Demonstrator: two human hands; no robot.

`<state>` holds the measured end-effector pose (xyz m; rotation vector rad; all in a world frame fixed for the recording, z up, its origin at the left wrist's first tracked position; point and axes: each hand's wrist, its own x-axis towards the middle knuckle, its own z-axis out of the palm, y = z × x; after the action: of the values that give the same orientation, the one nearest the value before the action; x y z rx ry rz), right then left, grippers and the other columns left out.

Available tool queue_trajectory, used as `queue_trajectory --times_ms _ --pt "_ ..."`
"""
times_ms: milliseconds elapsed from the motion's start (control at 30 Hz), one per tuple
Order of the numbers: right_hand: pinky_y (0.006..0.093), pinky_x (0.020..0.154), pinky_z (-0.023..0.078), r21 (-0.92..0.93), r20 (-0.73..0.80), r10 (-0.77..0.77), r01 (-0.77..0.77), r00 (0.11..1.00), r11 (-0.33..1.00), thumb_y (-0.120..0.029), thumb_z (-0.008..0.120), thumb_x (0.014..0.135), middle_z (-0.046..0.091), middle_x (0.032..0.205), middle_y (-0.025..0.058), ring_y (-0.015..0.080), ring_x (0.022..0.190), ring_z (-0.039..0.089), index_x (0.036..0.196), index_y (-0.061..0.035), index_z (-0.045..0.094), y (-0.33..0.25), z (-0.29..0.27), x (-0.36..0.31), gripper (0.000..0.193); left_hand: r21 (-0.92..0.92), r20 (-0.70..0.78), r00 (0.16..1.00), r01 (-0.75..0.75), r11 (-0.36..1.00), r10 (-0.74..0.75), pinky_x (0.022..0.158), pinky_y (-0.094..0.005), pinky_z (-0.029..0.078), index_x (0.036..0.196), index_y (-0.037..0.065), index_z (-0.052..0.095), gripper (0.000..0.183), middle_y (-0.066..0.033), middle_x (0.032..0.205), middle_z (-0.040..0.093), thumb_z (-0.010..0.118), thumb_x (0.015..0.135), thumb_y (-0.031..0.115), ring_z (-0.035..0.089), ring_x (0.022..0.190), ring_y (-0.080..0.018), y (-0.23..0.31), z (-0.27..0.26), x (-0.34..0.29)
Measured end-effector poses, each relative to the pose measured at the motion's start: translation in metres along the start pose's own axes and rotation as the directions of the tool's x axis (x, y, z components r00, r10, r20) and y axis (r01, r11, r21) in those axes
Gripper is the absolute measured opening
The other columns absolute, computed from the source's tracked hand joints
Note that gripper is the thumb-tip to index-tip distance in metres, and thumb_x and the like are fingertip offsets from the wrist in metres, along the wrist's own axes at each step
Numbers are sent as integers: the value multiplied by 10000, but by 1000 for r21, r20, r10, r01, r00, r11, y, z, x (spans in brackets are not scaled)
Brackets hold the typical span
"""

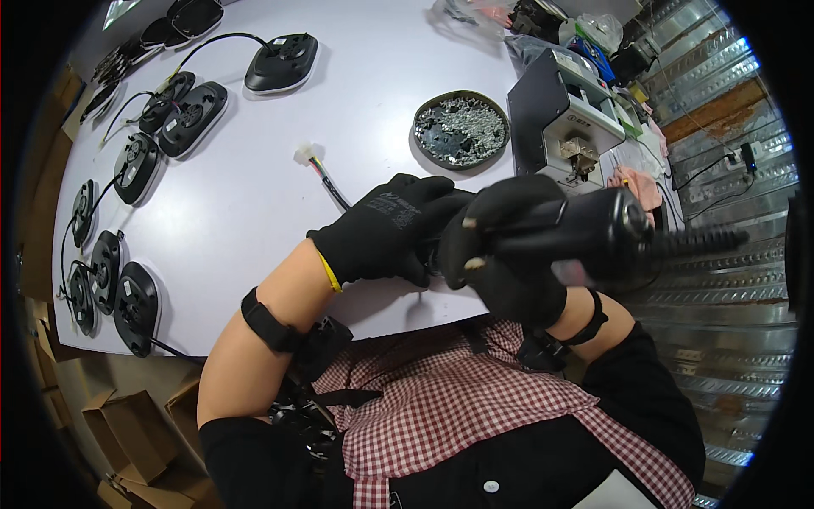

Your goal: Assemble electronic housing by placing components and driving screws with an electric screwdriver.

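My right hand [509, 254], in a black glove, is wrapped around a black electric screwdriver [585, 227]. The tool lies nearly level, its coiled cord end pointing right and its tip hidden by my hands. Close beside it, my left hand [381, 225], also gloved, curls over a black part [432, 254] at the table's near edge. Most of that part is hidden under my fingers, so its shape cannot be made out. A cable [329, 185] with a white connector [305, 154] runs out from under my left hand across the table.
Several black rounded housings [193, 119] with cables lie along the left of the white table [254, 187]. A round dish [417, 144] of small silvery screws stands beyond my hands. Right of it is a grey-black bench machine [551, 119]. Cardboard boxes [127, 433] sit below left.
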<state>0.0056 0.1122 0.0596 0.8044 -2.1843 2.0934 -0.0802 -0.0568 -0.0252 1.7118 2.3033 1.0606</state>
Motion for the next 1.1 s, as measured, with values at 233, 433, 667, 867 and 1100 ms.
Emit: queue_trajectory --times_ms 233,433,667,867,1100 --pt "343 657 523 170 206 -110 75 972 983 -132 678 825 625 817 131 227 761 637 927 -6 600 12 -9 14 180 -49 21 1000 4 999 -3 991 -449 428 1280 32 544 669 -206 1265 556 768 698 272 537 1145 -373 14 -14 10" --pt "333 695 533 -241 -34 -183 169 983 956 -111 747 730 650 927 121 234 799 647 952 -50 653 20 4 -12 249 -267 -14 998 52 962 -58 940 -438 466 1304 79 531 734 -201 1234 556 800 657 297 555 1089 -391 8 -2 6" --pt "315 609 476 397 -401 -99 271 910 877 -152 597 873 532 750 47 173 647 531 1179 -91 481 -21 -56 -27 333 61 91 987 130 990 -136 1004 -467 439 1439 118 409 973 -234 1370 473 869 596 273 514 1165 -435 42 -17 4" --pt "305 575 429 370 -651 -127 458 749 808 -128 569 852 491 703 39 147 586 473 1174 -101 489 -28 -110 -49 333 51 -128 949 295 954 -287 852 -385 503 1134 89 684 399 -96 1012 667 787 752 140 621 929 -263 25 -47 34" --pt "317 577 460 389 -650 -71 411 757 824 -122 591 830 523 719 55 171 593 522 1145 -79 480 -12 -117 -54 337 439 -432 887 364 822 -162 673 -380 488 822 118 719 61 -72 747 656 721 761 117 621 734 -277 -38 -20 84"
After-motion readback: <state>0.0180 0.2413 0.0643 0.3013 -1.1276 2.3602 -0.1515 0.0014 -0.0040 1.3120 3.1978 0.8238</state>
